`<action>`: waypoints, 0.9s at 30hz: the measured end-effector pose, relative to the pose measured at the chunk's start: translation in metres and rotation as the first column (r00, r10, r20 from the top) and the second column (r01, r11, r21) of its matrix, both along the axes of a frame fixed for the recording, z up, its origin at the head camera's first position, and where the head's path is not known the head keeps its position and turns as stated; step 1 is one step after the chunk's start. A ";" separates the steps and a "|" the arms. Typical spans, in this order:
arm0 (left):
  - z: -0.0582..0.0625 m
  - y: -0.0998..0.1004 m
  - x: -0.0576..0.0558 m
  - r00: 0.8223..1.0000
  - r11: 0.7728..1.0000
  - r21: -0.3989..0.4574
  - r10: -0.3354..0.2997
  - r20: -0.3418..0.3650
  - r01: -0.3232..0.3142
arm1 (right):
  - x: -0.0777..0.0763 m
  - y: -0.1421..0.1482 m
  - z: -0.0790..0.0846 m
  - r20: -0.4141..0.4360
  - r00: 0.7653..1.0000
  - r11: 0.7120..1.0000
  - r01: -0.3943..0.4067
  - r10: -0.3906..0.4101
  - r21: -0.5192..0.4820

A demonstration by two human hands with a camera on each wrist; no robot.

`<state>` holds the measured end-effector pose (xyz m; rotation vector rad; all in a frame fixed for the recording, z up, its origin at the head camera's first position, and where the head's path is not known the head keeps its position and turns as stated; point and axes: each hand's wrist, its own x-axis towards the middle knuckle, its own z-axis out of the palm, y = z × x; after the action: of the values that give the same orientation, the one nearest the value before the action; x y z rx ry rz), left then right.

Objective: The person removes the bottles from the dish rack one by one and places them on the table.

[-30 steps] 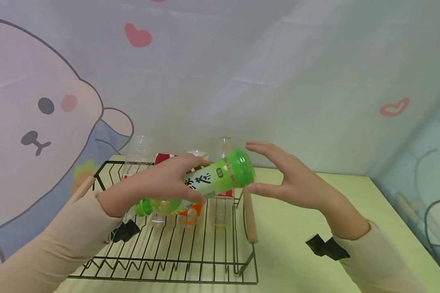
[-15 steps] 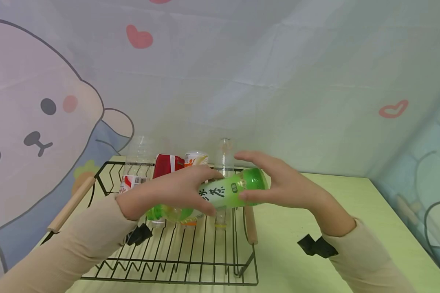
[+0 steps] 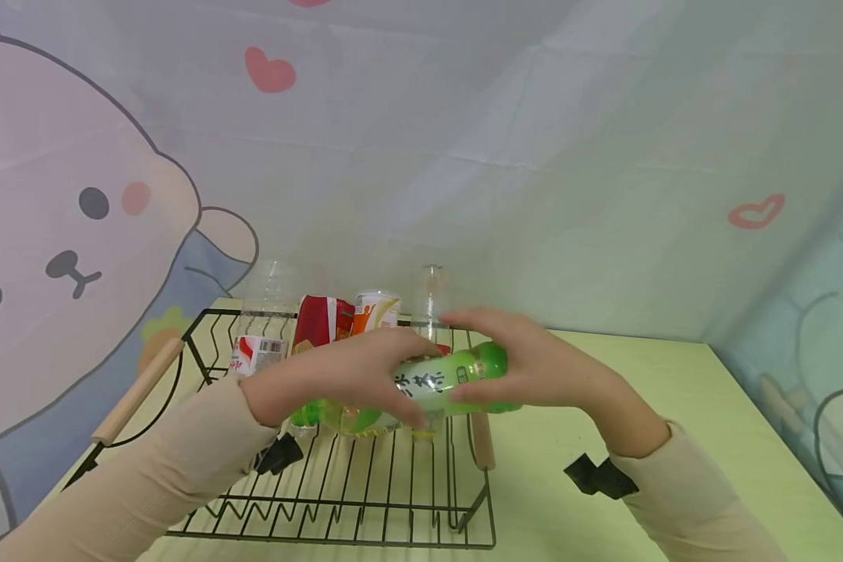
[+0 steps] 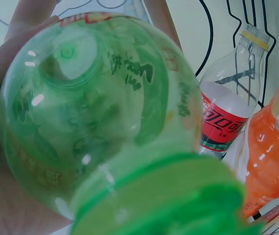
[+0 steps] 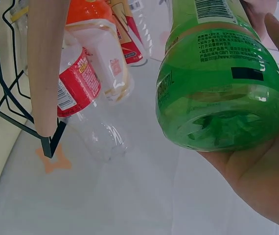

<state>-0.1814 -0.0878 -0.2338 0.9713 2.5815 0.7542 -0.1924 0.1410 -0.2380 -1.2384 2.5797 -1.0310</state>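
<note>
A green tea bottle (image 3: 435, 386) lies nearly level above the wire rack (image 3: 386, 499). My left hand (image 3: 365, 367) grips it around the middle, with its fingers over the top and thumb along the near side. Its green neck end (image 4: 159, 196) points left and fills much of the left wrist view. My right hand (image 3: 534, 363) curves round the base end, thumb on the front of the label and fingers above. In the right wrist view the green bottle base (image 5: 222, 117) sits against the right palm.
Inside the rack stand a clear bottle with a white label (image 3: 258, 351), a red package (image 3: 319, 320), an orange-and-white container (image 3: 377, 311) and a red-labelled cola bottle (image 4: 222, 117). Wooden handles (image 3: 136, 390) flank the rack. A printed cloth (image 3: 534, 156) hangs behind the table (image 3: 604, 367).
The bottle has moved right and down in my left hand and turned closer to level. My right hand has come left and down from beside the base to around it.
</note>
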 end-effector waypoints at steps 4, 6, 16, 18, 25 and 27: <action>0.000 0.001 0.001 1.000 1.000 -0.011 0.003 -0.011 -0.003 | 0.001 0.001 -0.001 0.007 1.000 1.000 0.005 -0.005 0.021; -0.001 0.001 0.001 1.000 1.000 -0.015 0.008 -0.011 -0.008 | 0.001 0.001 -0.002 0.009 1.000 0.999 0.006 -0.006 0.034; -0.001 0.002 0.002 0.994 0.995 -0.015 0.099 0.041 -0.098 | -0.001 0.002 -0.007 0.046 0.999 0.995 -0.017 0.012 0.098; -0.001 0.002 0.002 0.993 0.994 -0.016 0.110 0.045 -0.110 | 0.000 0.001 -0.008 0.052 0.999 0.994 -0.023 0.017 0.109; 0.001 0.006 0.003 0.987 0.989 -0.020 0.149 0.053 -0.148 | 0.001 0.001 -0.008 0.009 1.000 0.986 -0.022 0.021 0.165; 0.001 0.007 0.002 0.987 0.988 -0.018 0.153 0.052 -0.152 | 0.002 0.002 -0.009 0.004 1.000 0.984 -0.015 0.015 0.177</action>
<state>-0.1794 -0.0811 -0.2331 0.7449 2.6337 0.7876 -0.1905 0.1426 -0.2465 -1.2089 2.5895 -0.7787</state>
